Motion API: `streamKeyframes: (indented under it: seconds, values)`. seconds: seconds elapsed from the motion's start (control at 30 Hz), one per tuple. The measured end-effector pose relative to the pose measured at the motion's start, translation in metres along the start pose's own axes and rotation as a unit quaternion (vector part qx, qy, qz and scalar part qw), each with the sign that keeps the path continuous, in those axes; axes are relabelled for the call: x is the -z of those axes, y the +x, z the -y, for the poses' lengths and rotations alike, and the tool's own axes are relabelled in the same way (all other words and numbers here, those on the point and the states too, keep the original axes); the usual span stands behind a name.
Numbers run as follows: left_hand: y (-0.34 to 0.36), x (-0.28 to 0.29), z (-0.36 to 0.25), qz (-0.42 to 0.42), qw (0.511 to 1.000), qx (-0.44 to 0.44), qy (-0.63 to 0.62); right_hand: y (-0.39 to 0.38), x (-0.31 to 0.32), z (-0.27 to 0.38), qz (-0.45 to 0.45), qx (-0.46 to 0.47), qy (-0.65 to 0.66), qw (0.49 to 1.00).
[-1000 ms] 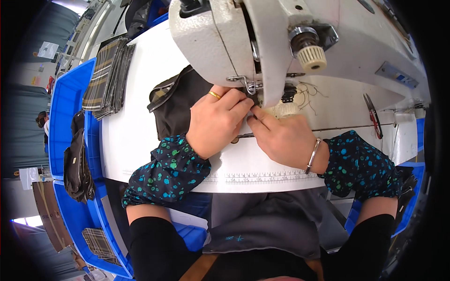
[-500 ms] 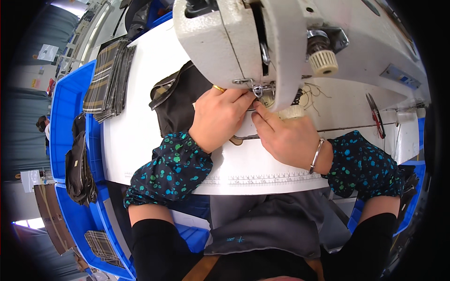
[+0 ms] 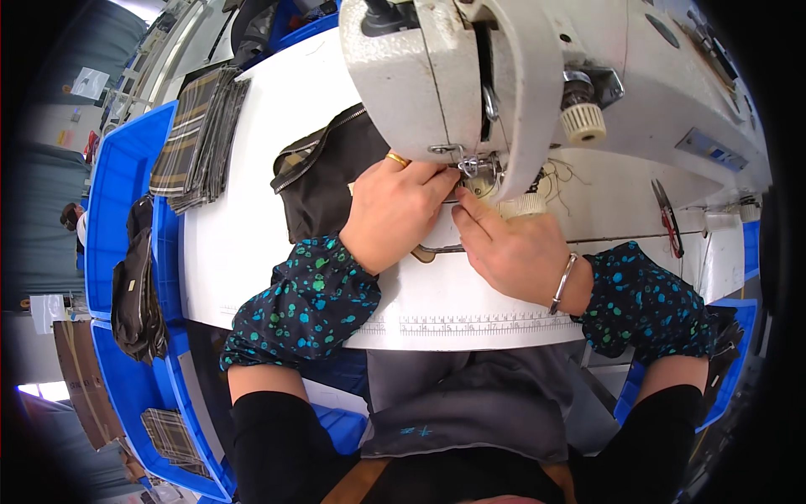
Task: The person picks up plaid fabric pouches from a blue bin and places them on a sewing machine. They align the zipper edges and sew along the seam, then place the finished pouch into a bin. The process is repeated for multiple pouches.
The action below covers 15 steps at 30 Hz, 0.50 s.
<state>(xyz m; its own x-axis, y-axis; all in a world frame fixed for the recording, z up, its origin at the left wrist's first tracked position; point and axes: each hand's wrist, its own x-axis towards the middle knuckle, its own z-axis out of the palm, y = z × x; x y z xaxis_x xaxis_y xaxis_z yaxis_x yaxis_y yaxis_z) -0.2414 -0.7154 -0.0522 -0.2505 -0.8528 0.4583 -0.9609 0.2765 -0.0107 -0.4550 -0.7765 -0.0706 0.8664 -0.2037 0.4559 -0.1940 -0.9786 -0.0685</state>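
A dark brown fabric piece (image 3: 327, 193) with a metal zipper lies on the white table, its right part under my left hand. My left hand (image 3: 396, 208), a gold ring on one finger, is closed with thumb and fingertips on the fabric's edge, just left of the presser foot (image 3: 477, 168) of the sewing machine (image 3: 457, 76). Close by on the right, my right hand (image 3: 519, 256) pinches the edge near the needle, its fingertips almost touching the left ones. The sewn edge between the fingertips is mostly hidden. A small tan-edged corner (image 3: 423, 254) shows below my left hand.
Folded plaid fabric (image 3: 195, 139) is stacked at the table's left edge. Blue bins (image 3: 126, 176) stand left of it, dark fabric pieces (image 3: 137, 286) hanging over one. Red-handled scissors (image 3: 669, 220) and loose threads (image 3: 561, 181) lie to the right. A printed ruler (image 3: 470, 326) runs along the front edge.
The view has shifted slightly, so the machine appears farther right. Both hands keep their hold on the fabric beside the presser foot, with hardly any visible movement.
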Motion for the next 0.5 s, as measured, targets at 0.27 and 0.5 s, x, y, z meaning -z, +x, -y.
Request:
streamKeyframes:
  seconds: [0.27, 0.5]
  values:
    - [-0.001, 0.024, 0.006, 0.087, 0.996, 0.014, -0.003, -0.001, -0.002, -0.003, -0.002, 0.009, 0.006, 1.000]
    - [0.020, 0.033, 0.013, 0.178, 0.966, 0.069, -0.177, -0.002, 0.000, -0.002, -0.006, 0.044, -0.007, 0.999]
